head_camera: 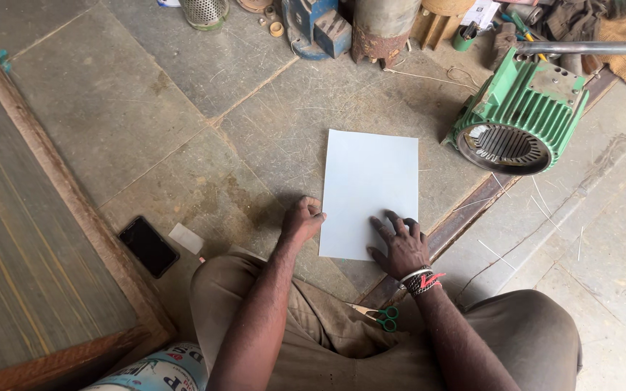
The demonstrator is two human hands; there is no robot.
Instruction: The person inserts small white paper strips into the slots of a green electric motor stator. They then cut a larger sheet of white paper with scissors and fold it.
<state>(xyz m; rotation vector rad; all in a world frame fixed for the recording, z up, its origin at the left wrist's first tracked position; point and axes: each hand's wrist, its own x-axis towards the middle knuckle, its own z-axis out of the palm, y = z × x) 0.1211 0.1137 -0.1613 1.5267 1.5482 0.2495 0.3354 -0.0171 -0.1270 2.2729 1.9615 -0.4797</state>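
A pale blue-white sheet (367, 185) lies flat on the stone floor in front of me. My left hand (301, 219) rests with curled fingers at the sheet's lower left edge, touching it. My right hand (400, 245), with thread bands at the wrist, presses flat with fingers spread on the sheet's lower right corner. Neither hand holds anything. Small green-handled scissors (380, 316) lie on my lap between my knees.
A green finned motor housing (519, 116) stands to the right of the sheet. A black phone (148, 246) and a small white card (185, 238) lie at left beside a wooden board (74, 210). Tools, a metal pipe (588, 48) and rusty parts crowd the far edge.
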